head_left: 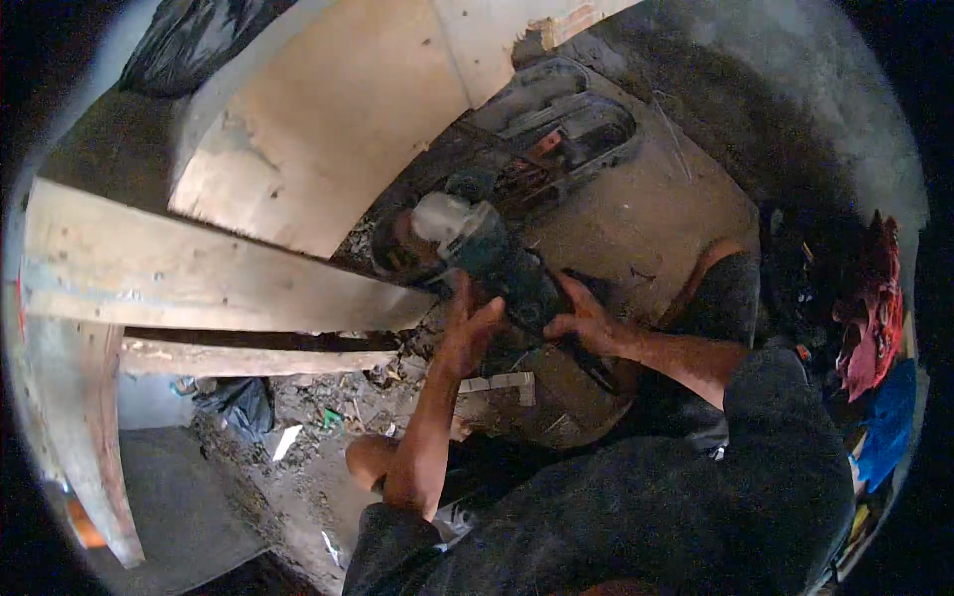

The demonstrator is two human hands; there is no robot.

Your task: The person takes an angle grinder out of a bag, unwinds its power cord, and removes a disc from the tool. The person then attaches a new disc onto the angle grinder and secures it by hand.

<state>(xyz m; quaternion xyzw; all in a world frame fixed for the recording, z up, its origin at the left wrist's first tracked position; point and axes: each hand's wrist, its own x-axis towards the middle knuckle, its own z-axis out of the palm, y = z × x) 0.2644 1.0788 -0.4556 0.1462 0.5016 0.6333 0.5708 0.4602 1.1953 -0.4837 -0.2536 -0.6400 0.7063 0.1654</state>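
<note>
Littered floor [298,472], pale boards [318,129] from 9 to 11 o'clock, dark power tool [500,260] near centre with its pale head [444,219] toward 10. Probably heavy and rigid, so grab the body like the left grip [469,328] and right grip [593,323], both wrapped round it; underside's hidden, working end's too murky to tell

The hands [469,333] [590,326] partly cover the power tool [505,266], whose pale head [444,220] looks blurred.

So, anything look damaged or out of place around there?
Yes: a white scrap and a green one litter the ground left of the left forearm, and the pale panel at the top looks chipped, its edge ragged.
</note>
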